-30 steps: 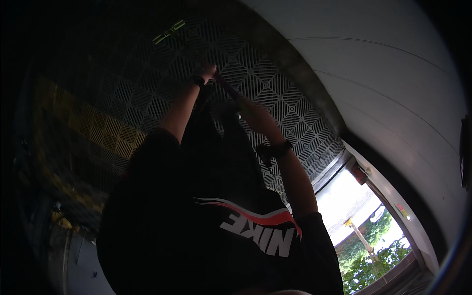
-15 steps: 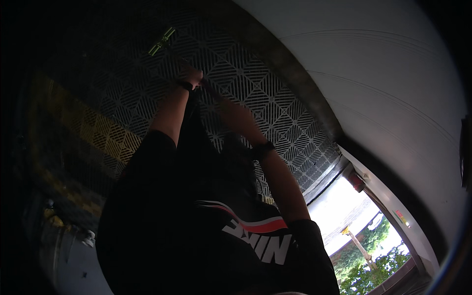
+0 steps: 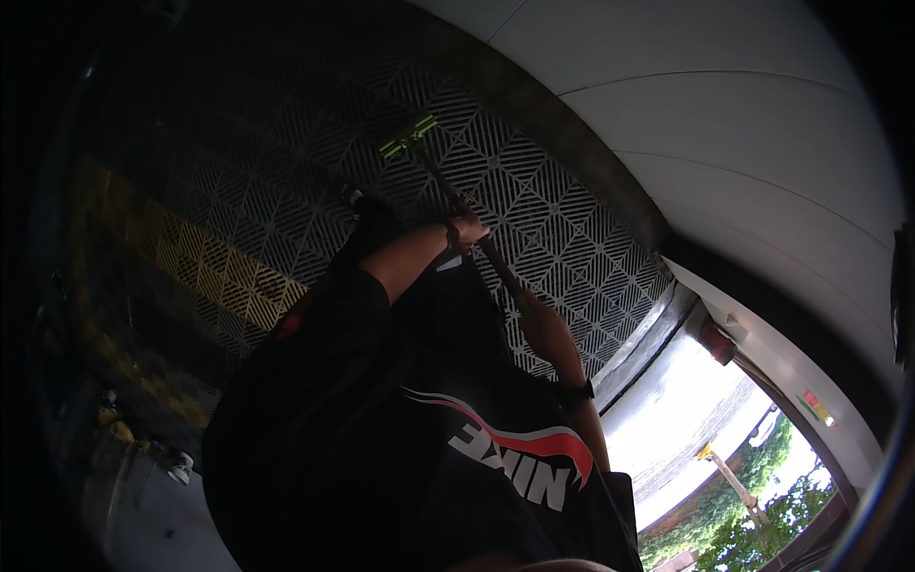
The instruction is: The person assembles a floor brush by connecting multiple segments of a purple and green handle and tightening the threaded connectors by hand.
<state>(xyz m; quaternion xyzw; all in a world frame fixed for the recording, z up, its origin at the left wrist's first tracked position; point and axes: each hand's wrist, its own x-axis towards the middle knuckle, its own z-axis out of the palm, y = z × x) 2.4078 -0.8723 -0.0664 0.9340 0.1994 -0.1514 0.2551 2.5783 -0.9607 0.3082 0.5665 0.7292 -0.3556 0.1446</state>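
A long-handled mop (image 3: 501, 266) with a dark pole slants from the floor toward my right side. Its narrow yellow-green head (image 3: 408, 138) is at the floor of dark slatted tiles, away from my feet. My left hand (image 3: 467, 231) is closed round the middle of the pole. Nearer to me, my right hand (image 3: 547, 331) grips the pole's upper end. Both wrists have dark bands. What the head has on its underside is hidden.
Dark grid tiles (image 3: 534, 191) cover the floor, with a yellow tile strip (image 3: 205, 257) at left. A pale curved wall (image 3: 724, 133) with a dark base runs along the right. At lower right is a bright opening (image 3: 686, 448) with greenery beyond. A shoe (image 3: 353, 194) shows past my left arm.
The mop head has come nearer to me and moved right across the tiles. Both hands have moved right and closer to my body, still on the pole.
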